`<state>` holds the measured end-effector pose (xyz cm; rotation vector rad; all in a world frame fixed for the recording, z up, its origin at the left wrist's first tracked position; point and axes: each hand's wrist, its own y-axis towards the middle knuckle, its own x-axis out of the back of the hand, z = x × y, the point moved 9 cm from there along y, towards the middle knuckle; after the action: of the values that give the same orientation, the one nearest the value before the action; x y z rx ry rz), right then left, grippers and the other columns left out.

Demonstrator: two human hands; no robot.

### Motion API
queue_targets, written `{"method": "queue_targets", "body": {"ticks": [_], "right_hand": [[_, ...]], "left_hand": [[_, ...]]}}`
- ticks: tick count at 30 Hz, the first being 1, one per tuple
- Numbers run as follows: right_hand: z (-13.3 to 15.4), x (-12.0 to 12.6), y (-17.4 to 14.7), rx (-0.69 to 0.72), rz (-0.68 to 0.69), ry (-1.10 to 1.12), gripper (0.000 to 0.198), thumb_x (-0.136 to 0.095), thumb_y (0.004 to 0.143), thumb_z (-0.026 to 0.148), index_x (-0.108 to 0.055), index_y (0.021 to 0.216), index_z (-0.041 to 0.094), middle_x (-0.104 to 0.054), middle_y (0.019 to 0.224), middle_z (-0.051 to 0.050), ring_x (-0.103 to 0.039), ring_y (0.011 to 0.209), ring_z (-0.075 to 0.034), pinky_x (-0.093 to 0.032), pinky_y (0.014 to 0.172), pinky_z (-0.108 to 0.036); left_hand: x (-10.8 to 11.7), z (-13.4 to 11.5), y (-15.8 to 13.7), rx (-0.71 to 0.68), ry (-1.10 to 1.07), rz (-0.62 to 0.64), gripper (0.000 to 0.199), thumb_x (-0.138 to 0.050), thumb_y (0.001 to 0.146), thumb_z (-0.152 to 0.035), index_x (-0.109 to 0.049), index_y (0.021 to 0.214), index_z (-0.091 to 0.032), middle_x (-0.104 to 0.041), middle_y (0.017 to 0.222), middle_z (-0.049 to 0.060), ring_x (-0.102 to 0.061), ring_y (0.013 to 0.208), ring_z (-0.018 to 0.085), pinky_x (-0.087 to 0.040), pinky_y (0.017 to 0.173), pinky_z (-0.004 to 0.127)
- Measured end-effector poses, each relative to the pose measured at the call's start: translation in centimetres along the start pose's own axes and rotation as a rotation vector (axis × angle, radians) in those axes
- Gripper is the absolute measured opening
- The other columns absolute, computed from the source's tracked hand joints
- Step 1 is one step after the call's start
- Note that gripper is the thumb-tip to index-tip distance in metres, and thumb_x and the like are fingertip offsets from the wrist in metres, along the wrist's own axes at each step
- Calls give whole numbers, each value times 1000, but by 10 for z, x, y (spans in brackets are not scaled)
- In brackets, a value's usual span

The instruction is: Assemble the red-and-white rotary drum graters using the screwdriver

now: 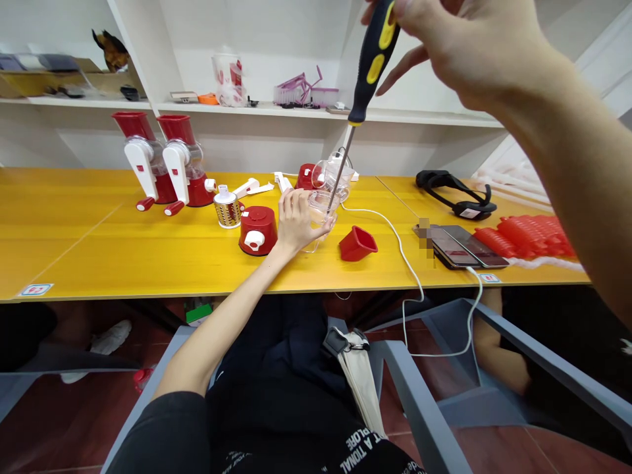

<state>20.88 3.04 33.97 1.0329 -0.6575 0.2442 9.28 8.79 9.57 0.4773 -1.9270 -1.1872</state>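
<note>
Right hand: the right hand [464, 39], nearest the camera and raised high, is being closed around the handle of one black-and-yellow screwdriver [371, 66]; its tip is being pointed down into the clear part.
Left hand: the left hand [296, 220], arm outstretched, is being cupped around the side of one clear plastic housing [328, 191] resting on the yellow tabletop [99, 257].
Handling: the housing is judged light, rigid, smooth and liable to crack; its outer wall is best being gripped. The screwdriver is judged stiff, with a grippy handle.
Counts, near to far: two phones [464, 247]; one red funnel [356, 243]; one red base [257, 230]; one metal drum [228, 209]; two assembled red graters [162, 164].
</note>
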Motion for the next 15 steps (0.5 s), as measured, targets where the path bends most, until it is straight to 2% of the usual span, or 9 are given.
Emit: {"method": "queue_targets", "body": {"ticks": [3, 6, 8, 10, 12, 15], "right_hand": [[2, 1, 1, 9, -3, 49, 28, -54, 96, 18, -65, 121, 13, -66, 115, -4, -67, 95, -15, -61, 61, -23], [3, 2, 4, 70, -13, 7, 26, -61, 94, 27, -68, 116, 14, -65, 104, -3, -67, 89, -15, -60, 63, -25], [2, 3, 4, 97, -32, -40, 27, -64, 93, 34, -69, 112, 15, -60, 90, -3, -67, 84, -16, -60, 63, -28], [3, 3, 3, 114, -42, -78, 30, -61, 94, 39, -69, 110, 15, -54, 84, -2, -67, 81, -17, -61, 65, -31], [4, 2, 2, 100, -30, -96, 30, -54, 98, 40, -70, 112, 18, -54, 89, -3, -67, 86, -18, -62, 68, -33], [2, -1, 2, 14, 17, -60, 31, -43, 101, 25, -68, 118, 23, -61, 108, -3, -67, 100, -19, -64, 70, -30]], "left_hand": [[0, 0, 0, 5, 6, -3, 67, -59, 79, -67, -52, 122, -16, -62, 123, 19, -53, 126, 37, -31, 118, 60], [1, 0, 0, 4, 16, -9, 67, -60, 79, -67, -52, 122, -16, -62, 123, 19, -53, 125, 37, -31, 118, 59], [1, 0, 0, 6, 14, -3, 66, -59, 80, -66, -52, 122, -16, -62, 123, 19, -53, 126, 36, -31, 118, 59], [0, 0, 0, 9, 10, 8, 65, -59, 80, -66, -52, 122, -16, -62, 124, 19, -52, 127, 37, -30, 119, 60], [-1, 0, 0, 9, 10, 11, 66, -59, 80, -66, -52, 123, -16, -62, 124, 19, -52, 127, 37, -30, 119, 59], [-1, 1, 0, 9, 12, 4, 66, -59, 79, -66, -51, 122, -17, -62, 124, 18, -52, 127, 37, -29, 119, 58]]}}
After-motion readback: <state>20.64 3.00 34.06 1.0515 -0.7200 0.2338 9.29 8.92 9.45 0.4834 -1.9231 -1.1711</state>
